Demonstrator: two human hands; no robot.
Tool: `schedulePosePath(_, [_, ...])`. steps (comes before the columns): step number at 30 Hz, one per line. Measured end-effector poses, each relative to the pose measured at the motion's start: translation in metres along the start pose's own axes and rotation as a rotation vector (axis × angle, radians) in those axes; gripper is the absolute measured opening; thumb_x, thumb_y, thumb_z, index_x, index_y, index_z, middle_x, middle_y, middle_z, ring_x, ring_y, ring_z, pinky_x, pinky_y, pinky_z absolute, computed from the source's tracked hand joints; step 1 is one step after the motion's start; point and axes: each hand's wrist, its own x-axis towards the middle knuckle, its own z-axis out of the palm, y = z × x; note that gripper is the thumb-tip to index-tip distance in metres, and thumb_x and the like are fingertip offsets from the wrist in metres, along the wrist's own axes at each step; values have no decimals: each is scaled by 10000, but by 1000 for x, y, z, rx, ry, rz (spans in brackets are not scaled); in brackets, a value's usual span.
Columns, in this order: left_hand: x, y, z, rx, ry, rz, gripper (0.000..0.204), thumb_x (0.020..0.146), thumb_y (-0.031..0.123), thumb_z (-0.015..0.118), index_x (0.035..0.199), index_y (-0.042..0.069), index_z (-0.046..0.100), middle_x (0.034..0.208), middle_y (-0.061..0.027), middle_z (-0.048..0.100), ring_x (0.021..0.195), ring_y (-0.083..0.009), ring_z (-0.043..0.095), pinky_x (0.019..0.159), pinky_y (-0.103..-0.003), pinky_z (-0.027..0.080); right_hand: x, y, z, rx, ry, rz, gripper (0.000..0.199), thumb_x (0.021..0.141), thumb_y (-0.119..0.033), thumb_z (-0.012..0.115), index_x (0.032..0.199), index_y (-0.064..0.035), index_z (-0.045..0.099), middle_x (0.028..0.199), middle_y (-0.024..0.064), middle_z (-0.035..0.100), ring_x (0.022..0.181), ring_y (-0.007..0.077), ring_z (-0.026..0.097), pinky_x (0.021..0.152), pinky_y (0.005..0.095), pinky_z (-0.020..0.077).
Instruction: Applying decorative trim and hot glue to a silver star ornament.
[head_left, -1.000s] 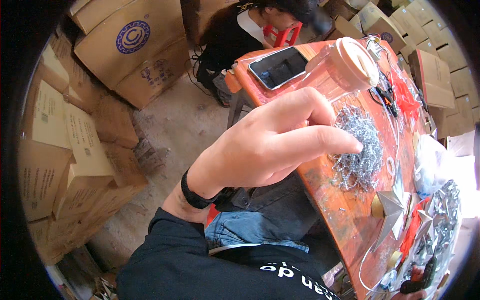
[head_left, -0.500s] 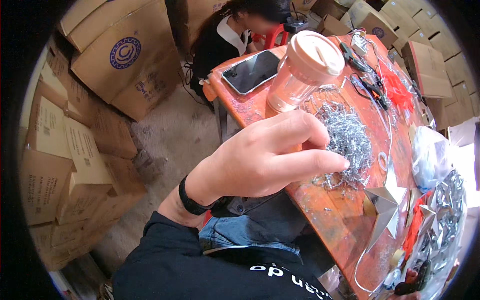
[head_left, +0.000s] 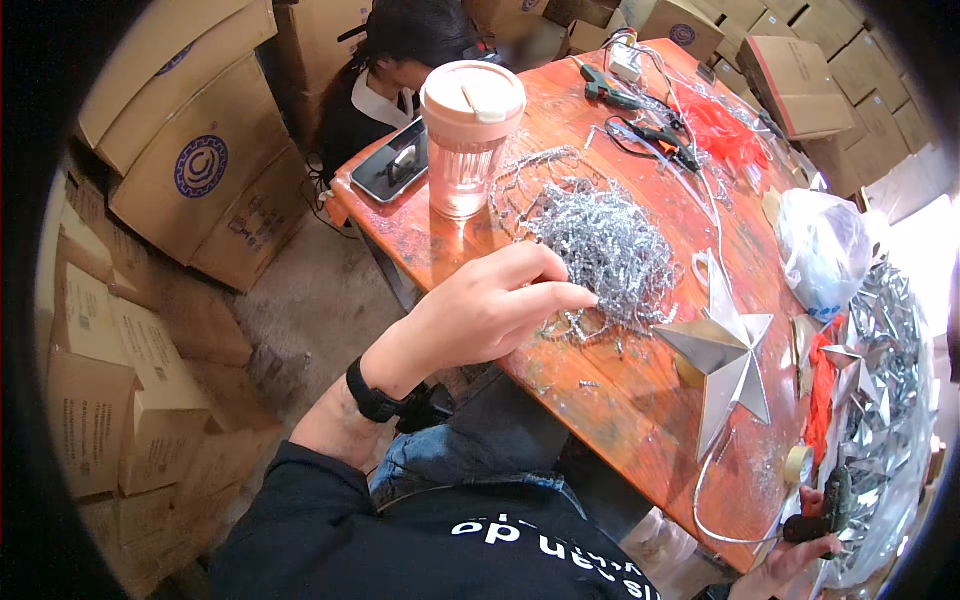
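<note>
At the near edge of a pile of silver crinkled tinsel [head_left: 610, 250], my left hand [head_left: 480, 310] is closed, fingers curled and thumb stretched forward. Whatever its fingertips hold, if anything, is hidden against the shiny strands. At the lower right, my right hand [head_left: 785, 568] grips a dark glue gun [head_left: 832, 505], partly cut off by the picture's dim rim. A white cord runs from the gun over the table's edge. Between both hands lies a large silver folded star [head_left: 718, 358] with pointed arms.
The red wooden table [head_left: 600, 400] also carries a pink lidded cup [head_left: 468, 150], a phone [head_left: 385, 165], green and black tools [head_left: 665, 145] with cables, red plastic and bagged silver stars [head_left: 885, 400]. Cardboard boxes [head_left: 200, 190] are stacked around. Another person [head_left: 375, 90] sits beyond the table.
My view has turned, so the table sits further left and more of it shows. My left hand has lowered toward the tinsel. My right hand with the glue gun has come further into view.
</note>
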Motion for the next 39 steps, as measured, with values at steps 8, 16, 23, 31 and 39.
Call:
schedulePosePath(8, [13, 7, 43, -211, 75, -137, 272, 873, -81, 605, 1098, 44, 692, 925, -87, 583, 839, -234, 592, 739, -323, 488, 5, 16, -13, 82, -1, 51, 1017, 781, -835, 558, 1313, 32, 551, 1249, 162, 641, 1159, 247, 609, 1012, 373, 460])
schedulePosePath(16, [20, 14, 106, -90, -29, -200, 256, 872, -82, 606, 1079, 44, 691, 971, -104, 592, 857, -258, 595, 745, -324, 492, 37, -54, 95, -248, -284, 53, 1014, 616, -866, 604, 1051, 46, 679, 954, 96, 721, 858, 175, 677, 763, 303, 525])
schedulePosePath(23, [18, 19, 102, 90, -146, -125, 418, 799, 46, 718, 1207, 55, 630, 1200, -165, 557, 1078, -332, 546, 918, -425, 452, 51, -34, 105, -280, -324, -29, 940, 605, -868, 587, 949, 0, 695, 842, 93, 711, 736, 229, 701, 668, 334, 538])
schedulePosePath(31, [70, 30, 112, 193, -281, -190, 574, 774, 206, 793, 1295, 76, 589, 1151, -140, 628, 993, -318, 600, 855, -430, 479, 94, 8, 104, -311, -459, -304, 847, 642, -864, 600, 819, -38, 670, 731, 105, 662, 668, 308, 687, 629, 372, 548])
schedulePosePath(39, [66, 0, 117, -57, -328, -283, 478, 773, 279, 818, 1157, 56, 642, 814, -73, 679, 668, -221, 632, 604, -330, 498, 114, 29, 124, -307, -428, -468, 864, 625, -910, 559, 761, -61, 647, 742, 68, 668, 712, 291, 684, 690, 389, 546])
